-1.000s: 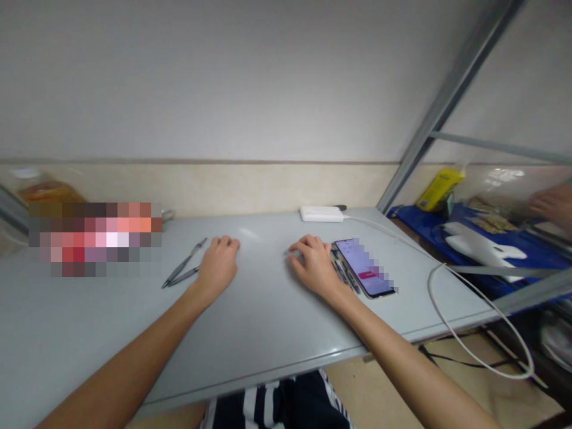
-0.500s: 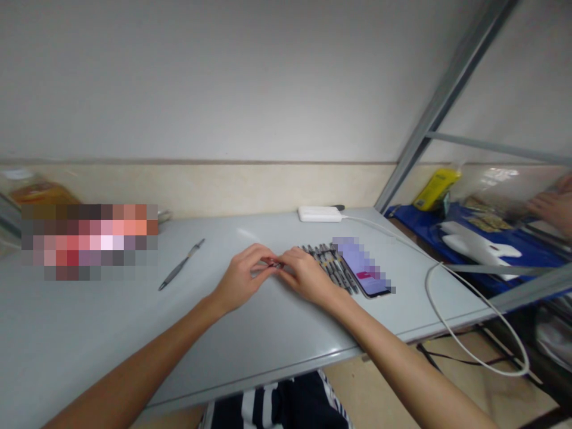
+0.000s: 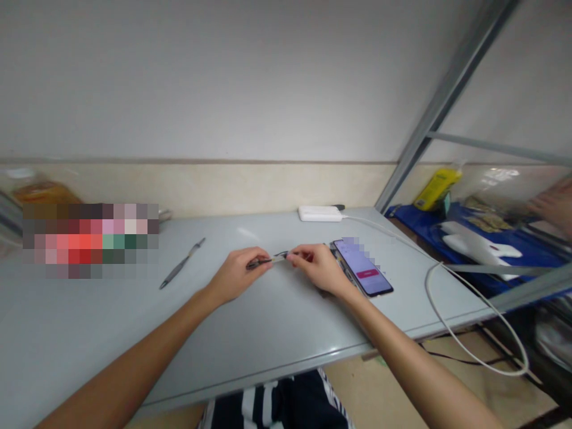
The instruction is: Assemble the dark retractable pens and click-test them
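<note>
The left hand (image 3: pixel 238 276) and right hand (image 3: pixel 318 266) pinch opposite ends of a pen (image 3: pixel 258 263) over the counter (image 3: pixel 268 333); a loose pinch could drop it, a sideways jerk bump the nearby phone (image 3: pixel 363 269).

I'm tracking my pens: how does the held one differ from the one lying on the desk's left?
The held pen is gripped by the left hand and right hand; the lone pen lies untouched on the desk. The held pen runs nearly level across the view, while the lone pen slants. The hands partly cover the held pen; the lone pen shows whole. Both look greyish.
</note>
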Demonstrator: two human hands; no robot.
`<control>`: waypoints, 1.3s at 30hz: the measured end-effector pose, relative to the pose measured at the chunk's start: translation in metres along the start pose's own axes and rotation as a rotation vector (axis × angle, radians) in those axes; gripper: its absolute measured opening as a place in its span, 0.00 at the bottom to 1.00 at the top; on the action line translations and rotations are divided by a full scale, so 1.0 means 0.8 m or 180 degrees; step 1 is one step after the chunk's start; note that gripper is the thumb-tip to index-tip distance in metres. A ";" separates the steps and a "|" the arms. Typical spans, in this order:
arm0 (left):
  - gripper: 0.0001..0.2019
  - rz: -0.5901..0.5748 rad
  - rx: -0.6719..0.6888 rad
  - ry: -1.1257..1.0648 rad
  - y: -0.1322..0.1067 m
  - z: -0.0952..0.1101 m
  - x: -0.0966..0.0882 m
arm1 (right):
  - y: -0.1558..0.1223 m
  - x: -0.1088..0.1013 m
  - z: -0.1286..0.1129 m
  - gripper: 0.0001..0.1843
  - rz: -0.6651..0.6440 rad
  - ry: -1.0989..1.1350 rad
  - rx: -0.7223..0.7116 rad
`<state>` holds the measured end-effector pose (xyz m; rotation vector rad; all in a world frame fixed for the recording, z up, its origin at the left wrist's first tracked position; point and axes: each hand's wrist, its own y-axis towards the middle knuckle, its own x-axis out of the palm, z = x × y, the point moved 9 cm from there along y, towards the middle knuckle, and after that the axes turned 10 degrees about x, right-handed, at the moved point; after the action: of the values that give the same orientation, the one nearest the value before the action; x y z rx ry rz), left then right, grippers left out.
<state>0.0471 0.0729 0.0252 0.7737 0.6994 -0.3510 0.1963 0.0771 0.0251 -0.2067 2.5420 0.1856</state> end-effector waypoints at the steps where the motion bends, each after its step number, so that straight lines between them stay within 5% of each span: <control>1: 0.08 0.0044 -0.0010 0.0040 0.000 -0.003 -0.004 | 0.001 -0.007 0.006 0.13 0.0059 0.0145 0.0078; 7: 0.08 0.0630 0.0008 0.0212 -0.002 -0.008 -0.036 | 0.000 -0.028 0.046 0.13 0.0121 0.1288 0.0645; 17: 0.09 0.0934 -0.0170 -0.0313 -0.008 -0.019 -0.032 | -0.007 -0.014 0.052 0.21 -0.0517 0.2813 0.1037; 32: 0.10 -0.0026 0.1026 0.1240 0.003 0.041 -0.009 | -0.032 0.032 0.033 0.20 -0.1504 0.2105 0.1700; 39: 0.14 -0.0301 0.1257 0.1826 0.001 0.052 0.003 | -0.037 0.041 0.026 0.18 -0.1842 0.2042 0.1613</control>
<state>0.0679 0.0422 0.0449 1.2410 1.2292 -0.3601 0.1864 0.0485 -0.0130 -0.8914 2.8907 -0.8619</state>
